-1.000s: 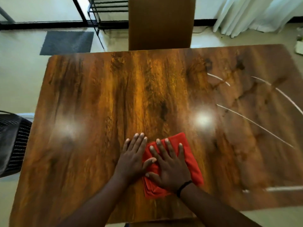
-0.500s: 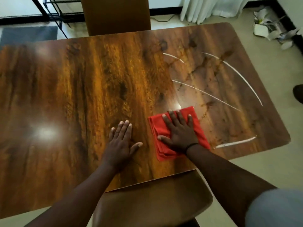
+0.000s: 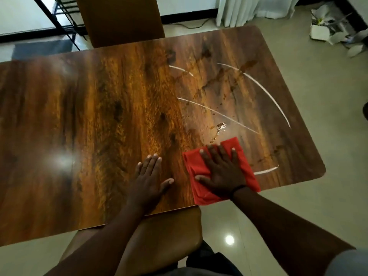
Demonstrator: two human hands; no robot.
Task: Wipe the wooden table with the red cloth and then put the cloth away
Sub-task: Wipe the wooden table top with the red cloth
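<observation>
Pressing flat, your right hand lies palm-down on the red cloth, fingers spread, not gripping it, just pinning it to the wooden table. Cloth is folded, sits at the table's near edge toward its right end; its near corner hangs slightly past that edge. Your left hand is just left of the cloth, apart from it, flat on bare wood with fingers together and thumb out, holding nothing. Black band on your right wrist. Just beyond the cloth, small wet drops glint on the table. Further beyond and to the right of the cloth, thin white streaks arc across the tabletop; one short streak lies right of the cloth near the table's right corner. Brown chair stands at the table's far side, another chair at the near side, tucked under below your left arm. White pot with a plant on the floor past the table's far right corner.
</observation>
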